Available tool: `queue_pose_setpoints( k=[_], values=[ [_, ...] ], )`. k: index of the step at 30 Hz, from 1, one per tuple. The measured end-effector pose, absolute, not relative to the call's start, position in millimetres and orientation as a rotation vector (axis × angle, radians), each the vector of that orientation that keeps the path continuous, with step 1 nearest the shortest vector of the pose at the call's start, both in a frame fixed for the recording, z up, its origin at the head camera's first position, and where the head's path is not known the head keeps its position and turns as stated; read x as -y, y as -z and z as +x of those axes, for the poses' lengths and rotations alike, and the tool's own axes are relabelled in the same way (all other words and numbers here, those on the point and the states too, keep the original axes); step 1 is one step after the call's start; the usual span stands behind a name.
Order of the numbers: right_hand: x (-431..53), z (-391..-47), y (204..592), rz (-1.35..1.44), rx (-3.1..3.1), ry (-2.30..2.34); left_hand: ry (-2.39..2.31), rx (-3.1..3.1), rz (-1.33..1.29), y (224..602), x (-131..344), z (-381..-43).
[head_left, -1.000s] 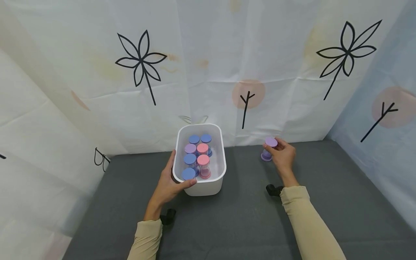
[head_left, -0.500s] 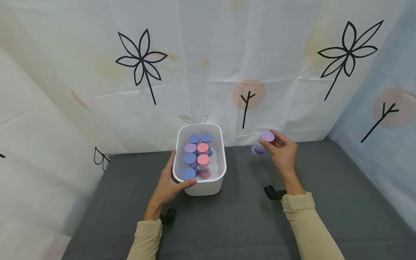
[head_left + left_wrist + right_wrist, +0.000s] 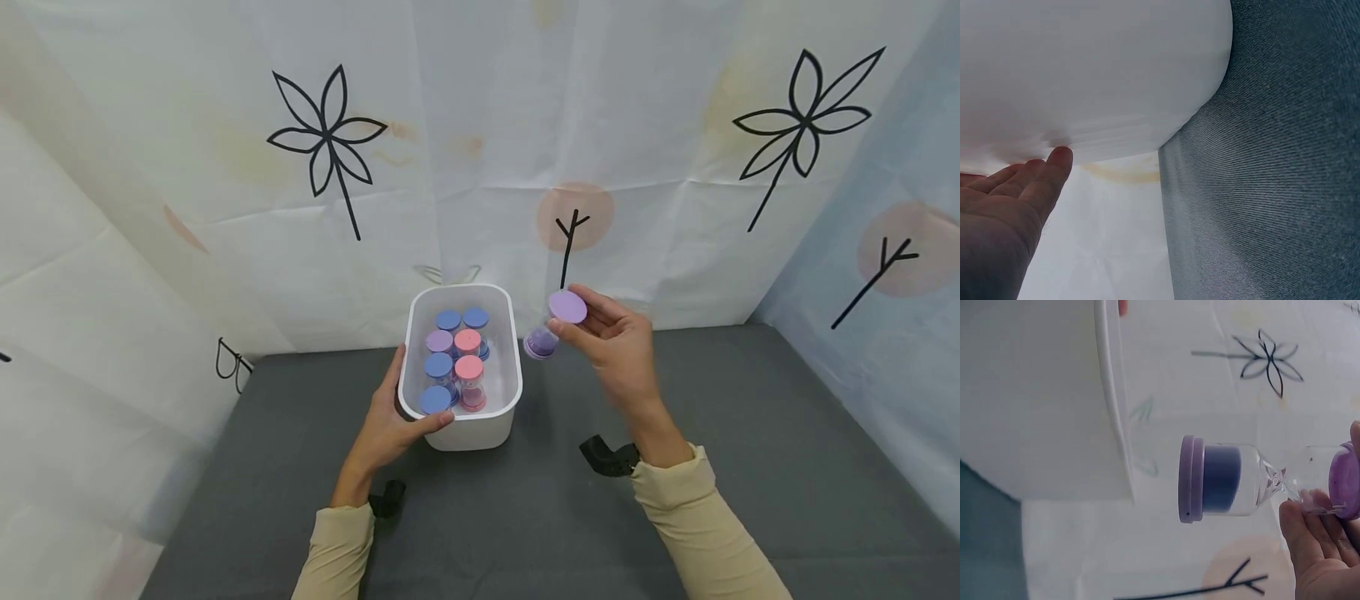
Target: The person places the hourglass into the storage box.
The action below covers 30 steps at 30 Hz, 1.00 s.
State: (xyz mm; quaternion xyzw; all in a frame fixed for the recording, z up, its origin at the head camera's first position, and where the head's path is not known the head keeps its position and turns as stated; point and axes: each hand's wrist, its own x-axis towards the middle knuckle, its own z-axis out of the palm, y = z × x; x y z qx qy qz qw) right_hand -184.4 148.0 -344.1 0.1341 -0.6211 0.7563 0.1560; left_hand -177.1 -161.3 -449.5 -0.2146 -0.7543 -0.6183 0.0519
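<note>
A white plastic bin [image 3: 507, 421] stands on the table, with several small sand timers inside: blue-capped ones such as the sand timer [image 3: 438, 366], pink-capped ones like the sand timer [image 3: 470, 369], and a purple-capped sand timer [image 3: 439, 342]. My left hand [image 3: 390, 429] holds the bin's near left corner, thumb at the front rim and fingers along the left wall; in the left wrist view its fingertips [image 3: 1060, 156] touch that wall. My right hand [image 3: 618, 346] holds a purple sand timer [image 3: 1244, 478] by its upper end, tilted, just right of the bin. Purple sand fills its lower bulb.
The dark grey table [image 3: 510, 525] reaches back to a white cloth wall [image 3: 480, 167] printed with leaves and trees. A bluish cloth side [image 3: 892, 350] bounds it on the right. The bin's rim [image 3: 517, 358] rises beside the right hand's sand timer.
My right hand has lifted the purple sand timer from the table's back right and carried it left, close to the bin. My left hand and the bin have stayed put.
</note>
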Motion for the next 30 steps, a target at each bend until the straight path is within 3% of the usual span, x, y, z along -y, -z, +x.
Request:
queue_pose_setpoints(
  k=[15,30],
  values=[
    [-91.9,-187.3,364.0,0.657,2.130,-2.261,1.905,2.283,-0.664,449.7,160.9,-178.9],
    [-72.9,-200.2,379.2,0.695,2.401,-2.106,1.907,2.286,-0.658,451.1,161.1,-178.1]
  ],
)
